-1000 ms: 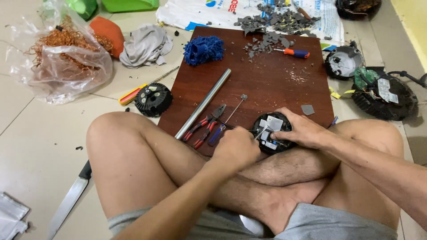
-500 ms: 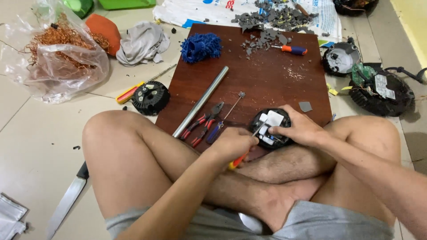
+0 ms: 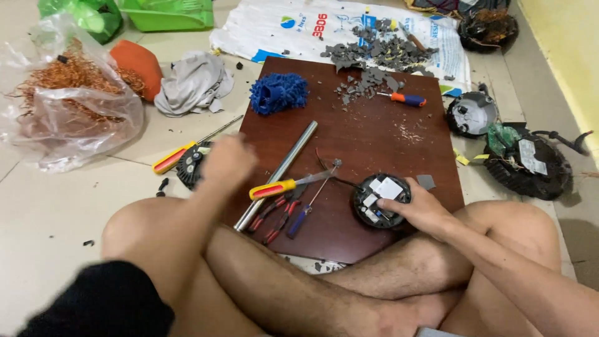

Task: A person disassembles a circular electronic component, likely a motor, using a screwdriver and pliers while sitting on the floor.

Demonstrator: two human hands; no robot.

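A round black motor unit is pinned under the right hand near the front edge of the brown wooden board. The blurred left hand is off the board's left edge; its grip cannot be told. Prying seems underway, so a tool must be picked up: four screwdrivers are counted, the nearest the yellow-handled screwdriver.
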